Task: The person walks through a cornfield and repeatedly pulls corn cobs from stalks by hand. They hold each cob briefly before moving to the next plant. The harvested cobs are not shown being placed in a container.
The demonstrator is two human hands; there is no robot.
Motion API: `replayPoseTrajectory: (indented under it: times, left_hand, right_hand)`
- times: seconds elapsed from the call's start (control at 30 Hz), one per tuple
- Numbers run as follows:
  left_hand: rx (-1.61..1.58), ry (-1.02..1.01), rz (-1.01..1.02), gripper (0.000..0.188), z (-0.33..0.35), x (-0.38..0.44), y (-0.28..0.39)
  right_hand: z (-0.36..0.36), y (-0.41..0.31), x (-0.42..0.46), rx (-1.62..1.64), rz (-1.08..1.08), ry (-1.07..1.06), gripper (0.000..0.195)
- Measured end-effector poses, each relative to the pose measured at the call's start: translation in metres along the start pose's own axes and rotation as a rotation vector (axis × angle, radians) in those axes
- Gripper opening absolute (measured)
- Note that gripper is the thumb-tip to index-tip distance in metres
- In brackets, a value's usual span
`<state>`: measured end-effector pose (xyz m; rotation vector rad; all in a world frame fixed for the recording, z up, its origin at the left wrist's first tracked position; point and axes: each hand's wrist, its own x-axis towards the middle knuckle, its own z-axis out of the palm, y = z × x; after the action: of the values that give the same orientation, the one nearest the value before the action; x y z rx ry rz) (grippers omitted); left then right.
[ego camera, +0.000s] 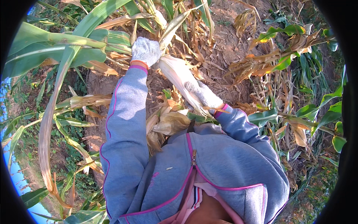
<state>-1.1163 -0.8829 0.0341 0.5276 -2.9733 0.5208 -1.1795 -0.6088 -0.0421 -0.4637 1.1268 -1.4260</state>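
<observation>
In a white knit glove with an orange cuff, my left hand [146, 51] is closed around the upper part of a corn plant's stalk and leaves [119, 42]. Just right of it, a pale, husk-covered ear of corn [177, 74] slants down to the right. My right hand [205, 93], gloved too, grips the lower part of this ear, near its silk end; some of its fingers are hidden behind the husk. Another dry-husked ear [170, 123] hangs close to the front of the grey jacket.
Long green corn leaves [75, 47] spread across the upper left. Leaning corn stalks [307, 121] with green and dry leaves stand at the right. Brown soil [228, 14] strewn with dry leaves lies ahead. Low green weeds [36, 145] grow at the left.
</observation>
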Motion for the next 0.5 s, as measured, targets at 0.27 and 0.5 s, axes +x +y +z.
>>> replayPoseTrajectory:
  times: [0.27,0.5]
  left_hand:
    - [0.03,-0.032,-0.047,0.023,-0.005,-0.006,0.01]
    - [-0.005,0.037,-0.028,0.018,-0.01,-0.005,0.022]
  right_hand:
    - [0.005,0.021,0.004,0.294,0.006,0.129,0.053]
    - [-0.032,0.068,0.037,0.6,0.059,-0.225,0.04]
